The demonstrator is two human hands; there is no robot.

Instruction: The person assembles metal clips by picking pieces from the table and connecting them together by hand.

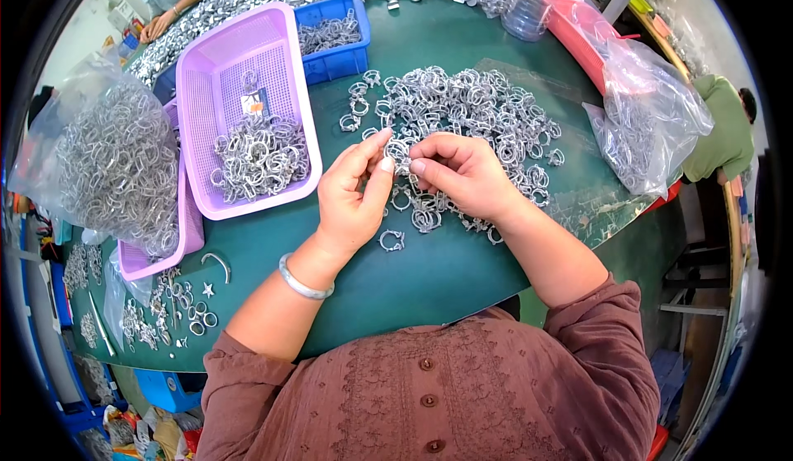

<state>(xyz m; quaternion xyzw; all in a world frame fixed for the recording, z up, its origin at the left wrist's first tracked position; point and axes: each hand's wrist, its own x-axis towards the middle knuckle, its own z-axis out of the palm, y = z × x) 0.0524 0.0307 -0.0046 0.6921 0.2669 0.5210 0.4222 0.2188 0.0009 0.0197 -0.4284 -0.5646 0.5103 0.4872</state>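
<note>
Above the green table, my left hand (353,192) pinches a small silver metal ring (397,154) between thumb and fingertips. My right hand (462,172) has its thumb and curled fingers closed on the other side of the same ring. Just beyond both hands spreads a pile of similar open-ended silver rings (471,102), partly hidden by my fingers. One loose ring (391,240) lies nearer to me, below the pile. To the left, a purple mesh basket (206,73) holds a heap of such rings (263,159).
A blue bin (334,68) of small metal parts stands behind the basket. A bulging plastic bag (111,159) sits in another purple basket (192,225) at left. Assorted metal pieces (202,319) lie near-left. At right are a pink tray (574,40) and a clear bag (640,122). Two people work nearby.
</note>
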